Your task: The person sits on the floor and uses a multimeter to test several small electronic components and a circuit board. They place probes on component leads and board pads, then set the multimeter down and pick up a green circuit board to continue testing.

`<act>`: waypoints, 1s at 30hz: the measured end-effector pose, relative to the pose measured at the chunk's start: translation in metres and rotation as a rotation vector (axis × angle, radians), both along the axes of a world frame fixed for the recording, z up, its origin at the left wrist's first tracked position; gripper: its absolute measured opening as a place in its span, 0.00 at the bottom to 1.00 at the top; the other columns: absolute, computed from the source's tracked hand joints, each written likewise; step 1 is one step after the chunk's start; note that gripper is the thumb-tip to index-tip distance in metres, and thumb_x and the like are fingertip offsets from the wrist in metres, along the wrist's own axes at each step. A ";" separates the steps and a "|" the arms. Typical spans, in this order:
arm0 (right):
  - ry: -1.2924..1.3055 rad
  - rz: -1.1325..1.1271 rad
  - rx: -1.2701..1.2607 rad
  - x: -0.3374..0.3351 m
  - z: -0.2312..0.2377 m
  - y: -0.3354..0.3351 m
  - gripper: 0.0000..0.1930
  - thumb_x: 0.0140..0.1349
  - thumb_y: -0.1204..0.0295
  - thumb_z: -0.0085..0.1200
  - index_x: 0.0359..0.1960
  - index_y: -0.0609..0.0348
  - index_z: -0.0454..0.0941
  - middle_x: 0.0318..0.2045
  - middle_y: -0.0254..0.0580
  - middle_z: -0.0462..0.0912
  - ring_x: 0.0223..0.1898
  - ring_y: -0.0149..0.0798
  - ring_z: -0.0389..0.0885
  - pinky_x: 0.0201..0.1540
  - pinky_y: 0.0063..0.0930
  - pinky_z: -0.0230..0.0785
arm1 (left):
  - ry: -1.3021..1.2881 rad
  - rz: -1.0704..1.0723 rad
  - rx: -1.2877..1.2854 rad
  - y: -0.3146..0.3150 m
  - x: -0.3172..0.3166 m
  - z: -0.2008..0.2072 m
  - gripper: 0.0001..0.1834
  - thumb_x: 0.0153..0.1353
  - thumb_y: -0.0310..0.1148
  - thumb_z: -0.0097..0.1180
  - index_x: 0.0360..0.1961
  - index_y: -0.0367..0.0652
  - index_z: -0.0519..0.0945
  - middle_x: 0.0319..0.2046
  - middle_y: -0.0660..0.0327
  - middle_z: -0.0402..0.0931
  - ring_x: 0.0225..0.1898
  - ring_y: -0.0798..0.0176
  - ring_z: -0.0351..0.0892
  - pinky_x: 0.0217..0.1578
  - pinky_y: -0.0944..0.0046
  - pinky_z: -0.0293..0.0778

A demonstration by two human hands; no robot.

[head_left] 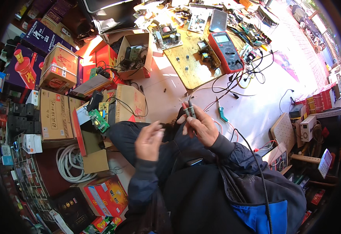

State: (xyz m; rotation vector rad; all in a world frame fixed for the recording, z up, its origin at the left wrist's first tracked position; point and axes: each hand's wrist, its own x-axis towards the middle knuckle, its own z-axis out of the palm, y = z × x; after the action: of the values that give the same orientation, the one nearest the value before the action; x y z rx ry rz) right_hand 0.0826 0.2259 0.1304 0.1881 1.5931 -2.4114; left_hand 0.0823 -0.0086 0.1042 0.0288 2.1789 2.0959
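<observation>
My right hand (204, 126) is closed around a pair of test probes (189, 110), one red and one dark, held side by side above my lap. To its left my left hand (149, 140), slightly blurred, is raised with its fingers loosely stretched and nothing visible in them. A red multimeter (225, 51) with a dial and a small display lies on the far wooden board (193, 80), with leads trailing from its near end. Several small black components (187, 57) stand on that board, beside a small open-cased circuit module (208, 58).
Circuit boards (165, 36) and loose parts crowd the far end. An open carton (134, 54) of electronics and a green circuit board (99, 120) are on the left, near stacked boxes. A green-handled tool (222, 113) and tangled leads lie right of my hands.
</observation>
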 end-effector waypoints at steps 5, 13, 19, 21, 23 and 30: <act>0.052 0.063 0.031 0.028 0.007 -0.004 0.32 0.78 0.75 0.43 0.81 0.56 0.49 0.38 0.40 0.80 0.29 0.31 0.81 0.31 0.27 0.76 | 0.443 -0.207 -0.275 0.060 0.014 0.025 0.33 0.60 0.09 0.53 0.66 0.43 0.79 0.58 0.50 0.77 0.47 0.54 0.85 0.48 0.60 0.81; 0.098 0.025 0.148 0.074 0.009 0.002 0.34 0.78 0.76 0.46 0.82 0.51 0.48 0.32 0.40 0.80 0.25 0.30 0.80 0.27 0.25 0.74 | 0.699 -0.227 -0.284 0.072 0.033 0.005 0.31 0.57 0.11 0.55 0.63 0.43 0.81 0.54 0.50 0.81 0.48 0.51 0.86 0.46 0.59 0.82; 0.088 0.027 0.138 0.096 0.022 0.007 0.35 0.78 0.75 0.46 0.83 0.48 0.46 0.33 0.40 0.82 0.25 0.30 0.82 0.25 0.23 0.74 | 0.703 -0.184 -0.137 0.084 0.050 -0.007 0.32 0.55 0.12 0.58 0.63 0.42 0.80 0.55 0.49 0.81 0.53 0.47 0.85 0.52 0.57 0.81; 0.083 0.037 0.140 0.098 0.026 0.007 0.35 0.78 0.75 0.47 0.82 0.48 0.48 0.35 0.40 0.83 0.26 0.30 0.83 0.25 0.23 0.73 | 0.722 -0.158 -0.122 0.086 0.051 -0.011 0.32 0.55 0.13 0.61 0.63 0.42 0.80 0.55 0.49 0.81 0.53 0.47 0.85 0.53 0.58 0.81; 0.129 0.060 0.160 0.099 0.029 0.006 0.33 0.77 0.74 0.48 0.81 0.50 0.54 0.38 0.39 0.84 0.29 0.29 0.83 0.27 0.22 0.73 | 0.711 -0.127 -0.110 0.085 0.054 -0.016 0.32 0.56 0.13 0.62 0.64 0.40 0.79 0.55 0.49 0.81 0.52 0.48 0.85 0.52 0.58 0.81; 0.181 0.154 0.224 0.111 0.030 0.000 0.27 0.75 0.74 0.53 0.74 0.55 0.67 0.47 0.38 0.85 0.34 0.26 0.84 0.31 0.20 0.73 | 0.653 -0.029 0.055 0.079 0.073 -0.039 0.30 0.60 0.15 0.64 0.65 0.40 0.78 0.56 0.52 0.81 0.51 0.56 0.85 0.53 0.60 0.81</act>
State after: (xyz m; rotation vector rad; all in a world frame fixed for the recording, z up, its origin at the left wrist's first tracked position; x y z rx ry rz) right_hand 0.1941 0.2263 0.1604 -0.1136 1.8816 -2.1849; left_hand 0.1557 0.0705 0.0653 0.8549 2.3985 2.3619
